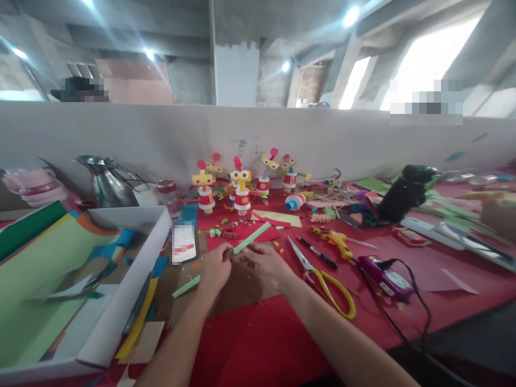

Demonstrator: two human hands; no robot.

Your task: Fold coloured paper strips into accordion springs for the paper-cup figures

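Observation:
Between both hands is a light green paper strip [253,237], slanting up to the right over a brown board [237,293]. My left hand [215,267] pinches its lower left end, and my right hand [268,262] has its fingers closed on the strip's lower edge. A second green paper strip [186,286] lies beside my left wrist, partly hidden by it. Small folded paper springs [226,233] lie just beyond the hands. Farther back stand several paper-cup figures [242,199] with yellow heads and red discs.
Yellow-handled scissors [332,290], a black pen [318,252] and a yellow glue gun [338,242] lie to the right, near a purple corded device [385,279]. On the left stands a white box [124,290] of coloured paper, with a steel jug [107,183] behind. A white partition [161,129] closes the back.

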